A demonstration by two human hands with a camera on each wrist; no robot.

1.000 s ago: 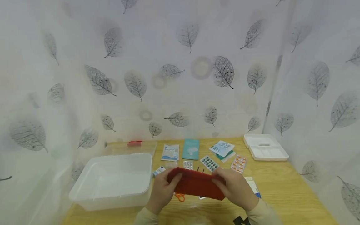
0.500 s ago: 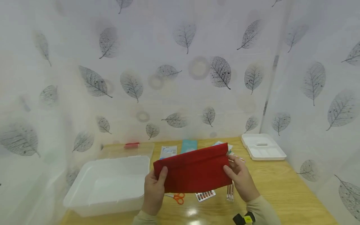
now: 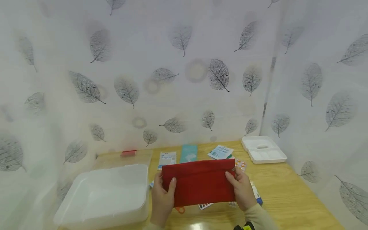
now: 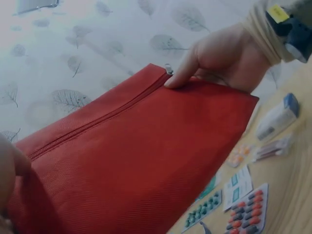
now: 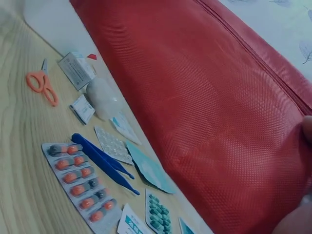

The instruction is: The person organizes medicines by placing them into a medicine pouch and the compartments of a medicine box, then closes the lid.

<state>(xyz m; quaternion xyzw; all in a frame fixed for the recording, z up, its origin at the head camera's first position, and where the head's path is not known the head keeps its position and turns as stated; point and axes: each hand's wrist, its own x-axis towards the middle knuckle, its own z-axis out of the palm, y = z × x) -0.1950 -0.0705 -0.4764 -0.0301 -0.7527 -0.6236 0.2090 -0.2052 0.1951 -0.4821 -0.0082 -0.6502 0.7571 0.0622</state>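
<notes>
A flat red zipper pouch [image 3: 204, 187] is spread between my two hands over the table, its broad face toward me. My left hand [image 3: 164, 199] grips its left end, thumb on the front and fingers behind. The right end is held by my right hand [image 3: 243, 191] in the same way. Along the top of the pouch runs a zipper, and its metal pull [image 4: 168, 69] sits beside my right thumb in the left wrist view. The zipper looks closed.
Left stands a white plastic bin [image 3: 106, 195]; a white divided tray [image 3: 265, 151] lies back right. Below the pouch are orange scissors [image 5: 43, 83], blue tweezers [image 5: 105, 161], a small box [image 5: 76, 70] and capsule blister packs [image 5: 80, 183]. Packets [image 3: 188, 153] lie behind it.
The pouch has turned from a foreshortened tilt to its full face. It first rose with its right end high, then came down nearly level. Both hands keep hold of it.
</notes>
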